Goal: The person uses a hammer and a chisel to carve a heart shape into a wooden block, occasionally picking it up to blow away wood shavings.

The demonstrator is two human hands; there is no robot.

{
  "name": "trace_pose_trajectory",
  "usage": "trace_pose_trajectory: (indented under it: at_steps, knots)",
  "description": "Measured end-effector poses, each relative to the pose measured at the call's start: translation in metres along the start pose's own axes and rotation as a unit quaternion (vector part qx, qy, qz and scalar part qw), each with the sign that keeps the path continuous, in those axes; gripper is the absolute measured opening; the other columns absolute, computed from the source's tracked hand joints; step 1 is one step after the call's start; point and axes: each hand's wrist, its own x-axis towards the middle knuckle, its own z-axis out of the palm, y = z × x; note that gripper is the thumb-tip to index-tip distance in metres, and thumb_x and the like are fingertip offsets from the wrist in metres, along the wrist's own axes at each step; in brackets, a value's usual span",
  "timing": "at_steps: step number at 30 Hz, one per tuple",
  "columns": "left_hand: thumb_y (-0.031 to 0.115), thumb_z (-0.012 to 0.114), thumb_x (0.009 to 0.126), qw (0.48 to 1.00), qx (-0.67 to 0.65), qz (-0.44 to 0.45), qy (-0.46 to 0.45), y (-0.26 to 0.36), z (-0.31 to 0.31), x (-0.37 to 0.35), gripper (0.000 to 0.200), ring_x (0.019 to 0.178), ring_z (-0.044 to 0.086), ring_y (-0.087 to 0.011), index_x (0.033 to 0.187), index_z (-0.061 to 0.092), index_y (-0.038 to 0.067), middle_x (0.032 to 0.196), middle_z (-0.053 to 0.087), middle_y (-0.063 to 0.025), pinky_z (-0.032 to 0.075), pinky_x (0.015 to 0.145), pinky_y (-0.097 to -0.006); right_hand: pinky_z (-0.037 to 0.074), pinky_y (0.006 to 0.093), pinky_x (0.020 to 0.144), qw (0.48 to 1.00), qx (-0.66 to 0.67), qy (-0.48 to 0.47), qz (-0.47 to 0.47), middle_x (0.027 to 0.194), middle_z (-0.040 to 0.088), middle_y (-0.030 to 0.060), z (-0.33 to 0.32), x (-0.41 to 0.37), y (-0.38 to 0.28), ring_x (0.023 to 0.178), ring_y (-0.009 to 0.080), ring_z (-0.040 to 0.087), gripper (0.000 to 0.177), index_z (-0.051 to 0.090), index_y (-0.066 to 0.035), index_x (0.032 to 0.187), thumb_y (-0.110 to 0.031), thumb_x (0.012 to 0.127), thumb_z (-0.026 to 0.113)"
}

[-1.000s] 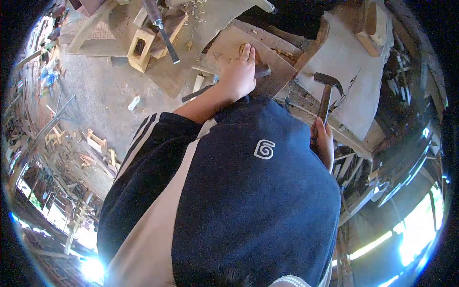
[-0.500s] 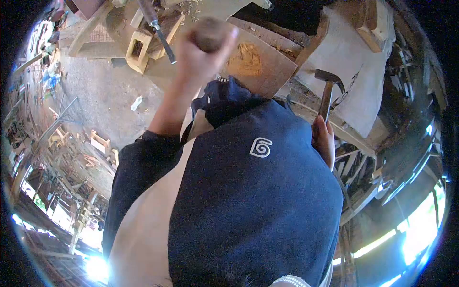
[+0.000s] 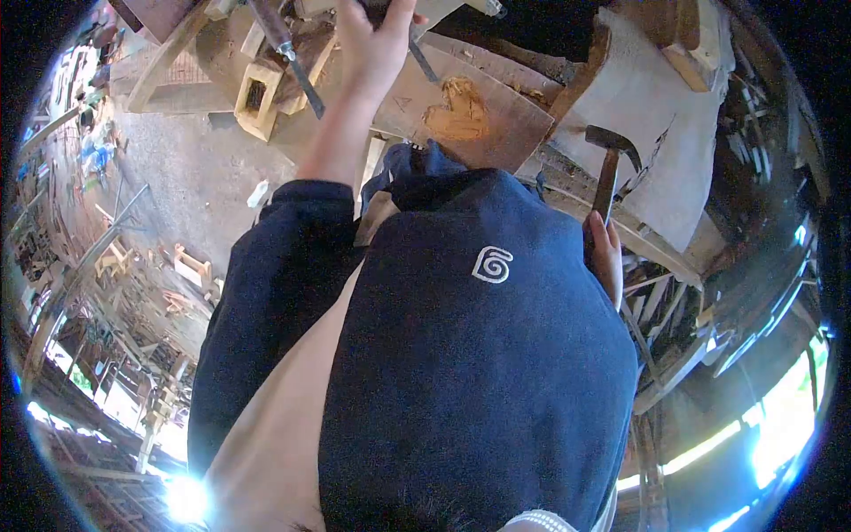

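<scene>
My left hand (image 3: 377,44) is at the top edge of the view, its fingers closed round a dark handle, partly cut off. A narrow chisel blade (image 3: 424,62) comes out beside it and points down toward a heart-shaped recess (image 3: 458,111) cut in a wooden board (image 3: 512,124). Off to the right, my right hand (image 3: 604,257), partly hidden by the shirt, grips a hammer (image 3: 606,182) by its wooden handle, head upward. A second chisel (image 3: 285,49) with a brown handle lies left of my left hand.
A wooden block with a square hole (image 3: 257,99) stands left of the board. On the right lies a wide, cracked wooden slab (image 3: 651,133) with another block (image 3: 691,53) on it. Wood scraps and frames (image 3: 191,266) litter the floor at left.
My left hand has moved up and away from my body, uncovering the heart-shaped recess and the chisel blade. The right hand and hammer have hardly moved.
</scene>
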Motion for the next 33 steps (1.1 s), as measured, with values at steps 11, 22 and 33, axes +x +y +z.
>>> trace_pose_trajectory:
  at_steps: [11, 22, 33]
  knots:
    - [0.012, 0.054, 0.096, 0.951, -0.220, -0.132, 0.171, -0.037, -0.001, 0.027, 0.025, 0.041, 0.039, -0.0113, 0.114, 0.037, 0.016, 0.065, 0.043, -0.0011, 0.031, 0.038, -0.0270, 0.032, 0.0249, 0.043, 1.000, 0.010, 0.021, 0.007, 0.061, 0.046, -0.0014, 0.004, 0.004, -0.001, 0.047, 0.0090, 0.042, 0.020, 0.048, -0.012, 0.089, -0.028, 0.096, 0.057]
    - [0.008, 0.052, 0.095, 0.965, -0.199, -0.097, 0.142, -0.030, 0.003, 0.030, 0.014, 0.043, 0.041, -0.0112, 0.103, 0.042, 0.011, 0.065, 0.044, -0.0015, 0.031, 0.038, -0.0280, 0.032, 0.0242, 0.041, 0.999, -0.035, 0.006, -0.002, 0.059, 0.046, -0.0011, 0.012, -0.008, -0.018, 0.045, 0.0092, 0.042, 0.017, 0.046, -0.012, 0.091, -0.025, 0.096, 0.056]
    - [0.006, 0.051, 0.094, 0.970, -0.162, -0.110, 0.147, -0.026, -0.006, 0.024, 0.017, 0.045, 0.044, -0.0114, 0.108, 0.042, 0.010, 0.062, 0.046, -0.0015, 0.035, 0.041, -0.0280, 0.030, 0.0226, 0.040, 0.997, -0.075, -0.003, 0.033, 0.059, 0.044, -0.0009, 0.017, 0.002, -0.035, 0.046, 0.0075, 0.041, 0.022, 0.047, -0.011, 0.088, -0.029, 0.097, 0.054]
